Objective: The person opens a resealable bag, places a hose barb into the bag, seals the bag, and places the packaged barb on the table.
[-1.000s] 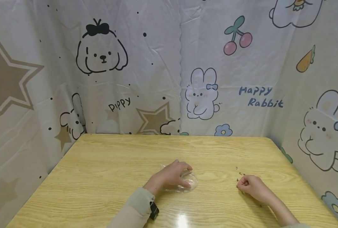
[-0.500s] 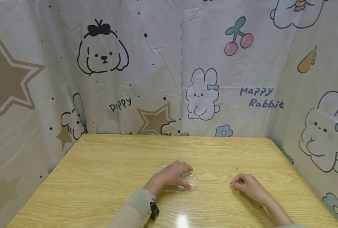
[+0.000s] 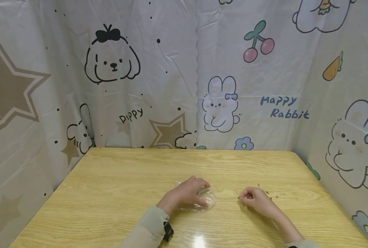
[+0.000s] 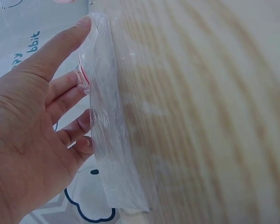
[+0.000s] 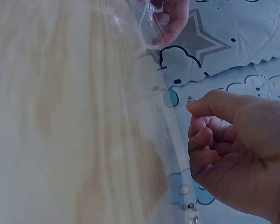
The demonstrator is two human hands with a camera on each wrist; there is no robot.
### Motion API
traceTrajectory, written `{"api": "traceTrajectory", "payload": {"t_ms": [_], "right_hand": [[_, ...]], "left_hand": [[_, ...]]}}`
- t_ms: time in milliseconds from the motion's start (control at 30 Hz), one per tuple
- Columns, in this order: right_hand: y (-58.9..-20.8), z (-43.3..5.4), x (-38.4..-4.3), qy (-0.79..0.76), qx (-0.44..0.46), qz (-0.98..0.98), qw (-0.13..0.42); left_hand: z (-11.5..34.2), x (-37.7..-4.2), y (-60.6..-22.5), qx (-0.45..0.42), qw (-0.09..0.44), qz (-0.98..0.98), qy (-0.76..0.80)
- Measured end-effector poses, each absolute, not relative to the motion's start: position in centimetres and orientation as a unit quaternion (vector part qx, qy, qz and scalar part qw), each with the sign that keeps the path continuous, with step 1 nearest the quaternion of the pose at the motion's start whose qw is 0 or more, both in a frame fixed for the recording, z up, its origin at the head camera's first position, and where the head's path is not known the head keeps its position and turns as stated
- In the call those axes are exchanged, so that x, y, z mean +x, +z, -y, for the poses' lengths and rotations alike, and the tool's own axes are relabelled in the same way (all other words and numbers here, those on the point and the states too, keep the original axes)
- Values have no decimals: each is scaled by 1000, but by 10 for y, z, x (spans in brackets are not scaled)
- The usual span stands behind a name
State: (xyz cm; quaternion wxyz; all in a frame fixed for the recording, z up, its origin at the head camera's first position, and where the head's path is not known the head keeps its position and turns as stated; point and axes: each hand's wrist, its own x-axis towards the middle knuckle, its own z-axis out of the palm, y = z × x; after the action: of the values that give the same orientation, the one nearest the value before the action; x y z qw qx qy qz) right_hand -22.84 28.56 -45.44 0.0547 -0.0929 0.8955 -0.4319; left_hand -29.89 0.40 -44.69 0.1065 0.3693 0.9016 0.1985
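Observation:
A clear plastic zip-lock bag (image 3: 210,200) with a red strip at its mouth lies on the table. My left hand (image 3: 187,191) holds it at the mouth, thumb (image 4: 74,35) spread apart from the curved fingers on the film. To the bag's right, my right hand (image 3: 257,201) pinches a tiny metal piece, perhaps a small screw (image 5: 189,98), between thumb and forefinger. Its remaining fingers are curled into the palm. Several similar small metal pieces (image 5: 191,206) lie on the table behind and beside the right hand.
The wood-grain table (image 3: 125,172) fills the lower part of the head view. Cream cloth printed with cartoon animals (image 3: 168,69) hangs along its back and both sides. A black band (image 3: 168,230) sits at the left sleeve's cuff.
The right hand has moved left, away from the scattered small pieces and closer to the bag, with the tiny metal piece between its fingertips. The left hand and bag stay put.

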Motion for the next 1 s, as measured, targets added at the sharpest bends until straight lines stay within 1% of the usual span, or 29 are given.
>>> {"api": "traceTrajectory", "payload": {"t_ms": [700,1000], "right_hand": [[-460,-228,-252,-463,-128,-875,63],[-462,-213,-258,-459,-147,-874,66]], "left_hand": [[-6,-298,-445,360,114,-904,200],[-6,-299,-446,361,115,-902,206]]}}
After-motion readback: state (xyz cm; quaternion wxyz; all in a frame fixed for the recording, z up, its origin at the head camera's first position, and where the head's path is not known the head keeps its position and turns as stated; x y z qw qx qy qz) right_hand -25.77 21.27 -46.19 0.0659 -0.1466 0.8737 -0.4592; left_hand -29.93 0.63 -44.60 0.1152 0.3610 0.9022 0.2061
